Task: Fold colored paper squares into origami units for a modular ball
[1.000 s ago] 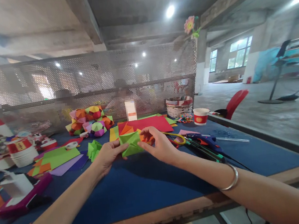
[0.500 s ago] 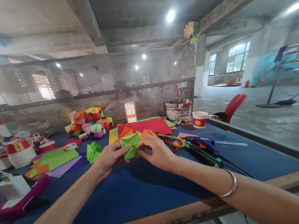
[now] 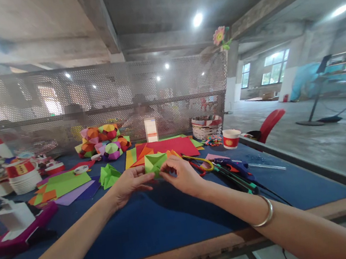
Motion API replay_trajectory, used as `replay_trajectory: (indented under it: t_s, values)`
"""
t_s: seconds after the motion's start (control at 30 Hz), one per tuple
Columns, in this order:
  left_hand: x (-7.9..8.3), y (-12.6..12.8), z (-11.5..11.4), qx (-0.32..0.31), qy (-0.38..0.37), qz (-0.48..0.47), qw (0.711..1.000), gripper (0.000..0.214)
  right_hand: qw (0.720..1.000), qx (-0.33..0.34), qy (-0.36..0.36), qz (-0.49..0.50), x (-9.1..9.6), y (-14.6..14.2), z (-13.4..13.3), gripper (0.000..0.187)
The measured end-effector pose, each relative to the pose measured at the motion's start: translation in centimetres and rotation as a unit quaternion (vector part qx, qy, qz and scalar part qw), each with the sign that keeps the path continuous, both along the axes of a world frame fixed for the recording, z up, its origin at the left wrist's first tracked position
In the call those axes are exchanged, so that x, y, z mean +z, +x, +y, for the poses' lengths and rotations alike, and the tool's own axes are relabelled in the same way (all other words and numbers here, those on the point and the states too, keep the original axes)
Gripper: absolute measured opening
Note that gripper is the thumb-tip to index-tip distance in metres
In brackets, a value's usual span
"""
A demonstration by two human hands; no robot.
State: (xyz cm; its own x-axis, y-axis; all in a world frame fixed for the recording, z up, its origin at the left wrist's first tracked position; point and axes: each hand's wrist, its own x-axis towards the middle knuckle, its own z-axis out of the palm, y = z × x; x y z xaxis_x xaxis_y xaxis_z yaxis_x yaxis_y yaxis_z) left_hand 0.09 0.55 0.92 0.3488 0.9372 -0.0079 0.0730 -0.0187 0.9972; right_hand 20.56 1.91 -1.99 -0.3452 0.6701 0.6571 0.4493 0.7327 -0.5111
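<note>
A light green folded paper piece (image 3: 154, 161) is held up above the blue tabletop, its upper face showing crease lines. My right hand (image 3: 181, 173) pinches its lower right side between thumb and fingertips. My left hand (image 3: 132, 182) has its thumb and forefinger at the paper's left edge, while the lower fingers stretch out loosely beneath. Part of the paper is hidden by the fingers. Just left of my left hand stands another green folded paper piece (image 3: 109, 175). Orange folded pieces (image 3: 145, 151) lie behind the held one, on red paper sheets (image 3: 182, 146).
To the right lie yellow-handled scissors (image 3: 208, 164), a green-and-black cutter (image 3: 236, 176), a blue glue gun (image 3: 237, 165) and a paper cup (image 3: 231, 138). A woven basket (image 3: 207, 126) and paper balls (image 3: 111, 150) stand behind. Left are loose sheets (image 3: 68, 185) and a purple power strip (image 3: 23, 234).
The green folded paper has shifted slightly right and tipped, so its upper edge looks straighter. My left hand's fingers have slid lower on it and spread; my right hand stays nearly in place.
</note>
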Motion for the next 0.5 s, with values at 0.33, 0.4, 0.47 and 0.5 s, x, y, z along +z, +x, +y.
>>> replay_trajectory:
  t_s: [0.33,0.4,0.47,0.5]
  values:
    - [-0.3,-0.14,0.55,0.079,0.022,-0.024,0.996,0.048,0.999,0.016,0.006,-0.038,0.03,0.29,-0.04,0.008]
    - [-0.36,-0.09,0.52,0.087,0.015,-0.024,0.996,0.044,1.0,0.0,0.012,-0.014,-0.2,0.22,0.05,0.009]
    - [-0.45,-0.05,0.53,0.091,0.011,-0.034,0.995,0.042,0.998,-0.037,0.011,0.041,-0.42,0.12,0.25,0.031]
    - [-0.5,-0.04,0.56,0.091,0.012,-0.04,0.995,0.041,0.996,-0.054,-0.003,0.071,-0.51,0.08,0.38,0.044]
